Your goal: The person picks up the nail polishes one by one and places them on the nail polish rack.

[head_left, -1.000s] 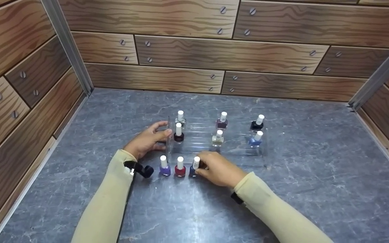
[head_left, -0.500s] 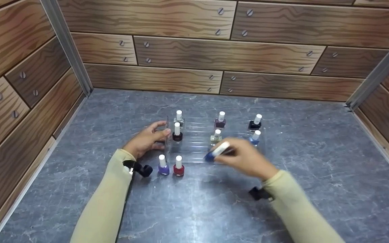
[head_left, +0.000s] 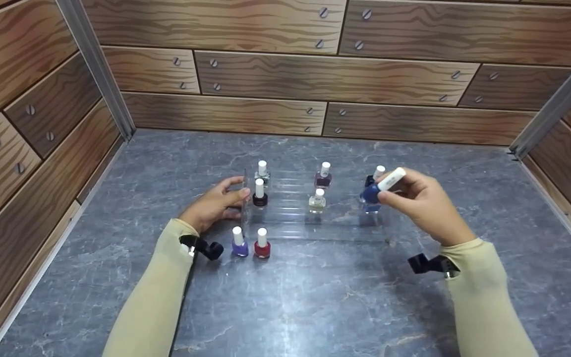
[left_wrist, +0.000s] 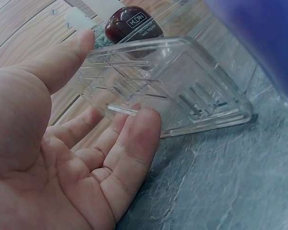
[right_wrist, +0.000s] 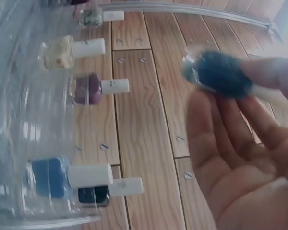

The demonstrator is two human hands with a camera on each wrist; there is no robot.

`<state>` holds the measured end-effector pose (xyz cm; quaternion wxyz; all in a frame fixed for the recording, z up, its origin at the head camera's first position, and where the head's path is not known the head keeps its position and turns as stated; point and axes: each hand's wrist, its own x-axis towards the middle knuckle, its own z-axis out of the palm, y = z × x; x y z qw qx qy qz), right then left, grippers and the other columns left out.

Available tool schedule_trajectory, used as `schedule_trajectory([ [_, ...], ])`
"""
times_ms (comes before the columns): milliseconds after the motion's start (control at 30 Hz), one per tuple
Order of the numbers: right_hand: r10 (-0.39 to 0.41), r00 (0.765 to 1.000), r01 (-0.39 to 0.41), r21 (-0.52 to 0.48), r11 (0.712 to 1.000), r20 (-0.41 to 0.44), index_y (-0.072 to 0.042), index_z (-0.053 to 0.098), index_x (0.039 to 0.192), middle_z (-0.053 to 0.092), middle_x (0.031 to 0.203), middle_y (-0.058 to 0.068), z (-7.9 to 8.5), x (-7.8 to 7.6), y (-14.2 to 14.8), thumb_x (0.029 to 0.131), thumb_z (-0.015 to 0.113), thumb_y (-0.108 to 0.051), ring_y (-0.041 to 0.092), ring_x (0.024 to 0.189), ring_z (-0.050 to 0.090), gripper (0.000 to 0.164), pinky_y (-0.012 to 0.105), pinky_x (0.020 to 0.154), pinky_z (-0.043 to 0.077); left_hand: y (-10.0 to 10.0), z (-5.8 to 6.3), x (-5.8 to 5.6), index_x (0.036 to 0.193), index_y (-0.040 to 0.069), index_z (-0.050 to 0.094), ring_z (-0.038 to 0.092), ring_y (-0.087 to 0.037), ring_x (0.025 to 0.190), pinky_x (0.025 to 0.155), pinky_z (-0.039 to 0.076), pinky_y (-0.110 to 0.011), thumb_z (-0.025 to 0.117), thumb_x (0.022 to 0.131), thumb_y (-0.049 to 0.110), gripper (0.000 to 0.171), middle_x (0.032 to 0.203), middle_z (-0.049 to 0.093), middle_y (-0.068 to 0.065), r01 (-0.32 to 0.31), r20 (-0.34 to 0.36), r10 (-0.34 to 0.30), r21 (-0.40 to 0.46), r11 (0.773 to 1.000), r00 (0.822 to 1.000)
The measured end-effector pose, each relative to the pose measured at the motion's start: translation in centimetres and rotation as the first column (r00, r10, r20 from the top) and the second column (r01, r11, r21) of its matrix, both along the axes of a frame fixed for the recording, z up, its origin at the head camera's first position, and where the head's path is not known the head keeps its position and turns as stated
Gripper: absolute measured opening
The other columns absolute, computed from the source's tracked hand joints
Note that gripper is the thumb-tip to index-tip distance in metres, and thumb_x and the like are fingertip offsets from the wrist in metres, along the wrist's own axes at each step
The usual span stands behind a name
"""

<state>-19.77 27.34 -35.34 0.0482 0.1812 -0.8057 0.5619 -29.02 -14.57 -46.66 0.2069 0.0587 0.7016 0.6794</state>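
Observation:
My right hand (head_left: 417,201) pinches a dark blue nail polish bottle (head_left: 371,193) with a white cap, tilted, over the right end of a clear stepped rack (head_left: 290,231). In the right wrist view thumb and fingers hold this blurred bottle above the fingertips. Behind it stand a light blue bottle (right_wrist: 50,177) and a dark bottle (right_wrist: 93,195), partly hidden in the head view. My left hand (head_left: 213,204) touches the rack's left side, fingers loosely bent and thumb at its upper edge. Close by, a dark red bottle (left_wrist: 129,26) stands on the rack.
Purple (head_left: 239,248) and red (head_left: 262,249) polish bottles stand on the grey marbled table before the rack. Greenish clear (head_left: 262,174), plum (head_left: 323,178) and pale glitter (head_left: 317,203) bottles occupy the rack. Wood-patterned walls (head_left: 260,116) enclose the table.
My right hand has lifted the dark blue nail polish bottle from beside the red one and carried it right and back over the rack. My left hand has stayed at the rack's side.

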Motion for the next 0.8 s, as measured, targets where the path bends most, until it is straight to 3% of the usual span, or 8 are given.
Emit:
schedule_trajectory([
  [133, 0.018, 1.000, -0.016, 0.190, 0.982, -0.004, 0.003, 0.068, 0.118, 0.073, 0.107, 0.011, 0.2, 0.1, 0.2, 0.095, 0.075, -0.009, 0.015, 0.091, 0.072, 0.026, 0.024, 0.079, 0.062, -0.1, -0.1, 0.0, 0.162, 0.015, 0.030, 0.052, -0.036, 0.131, 0.101, 0.057, -0.043, 0.071, 0.099, 0.034, 0.078, 0.150, 0.048, -0.021, -0.002, -0.008, 0.002, 0.001, 1.000, 1.000],
  [300, 0.014, 0.999, 0.004, 0.425, 0.905, -0.039, -0.006, 0.071, 0.113, 0.072, 0.102, 0.007, -0.1, 0.1, 0.5, 0.095, 0.075, -0.010, 0.018, 0.089, 0.070, 0.019, 0.024, 0.074, 0.061, -0.1, -0.3, -0.1, 0.162, 0.013, 0.028, 0.050, -0.036, 0.132, 0.101, 0.057, -0.042, 0.070, 0.100, 0.033, 0.077, 0.152, 0.045, -0.022, -0.002, -0.006, 0.002, 0.001, 1.000, 1.000],
  [600, 0.059, 0.997, -0.019, 0.592, 0.806, -0.048, -0.011, 0.068, 0.097, 0.071, 0.098, 0.002, -1.1, -0.4, 0.6, 0.092, 0.074, -0.005, 0.020, 0.092, 0.068, 0.010, 0.037, 0.082, 0.062, -0.1, -0.2, -0.2, 0.162, 0.014, 0.029, 0.052, -0.036, 0.131, 0.099, 0.058, -0.041, 0.069, 0.100, 0.033, 0.076, 0.151, 0.048, -0.022, 0.000, 0.001, 0.000, 0.000, 1.000, 1.000],
  [800, 0.063, 0.996, -0.009, 0.671, 0.742, -0.057, -0.012, 0.067, 0.094, 0.068, 0.091, 0.000, -2.1, -0.7, 0.5, 0.087, 0.074, -0.003, 0.017, 0.085, 0.065, 0.013, 0.039, 0.078, 0.059, 0.1, -0.1, -0.1, 0.161, 0.015, 0.031, 0.054, -0.034, 0.128, 0.095, 0.059, -0.039, 0.071, 0.099, 0.034, 0.077, 0.147, 0.050, -0.020, -0.010, 0.002, 0.010, -0.003, 1.000, 1.000],
])
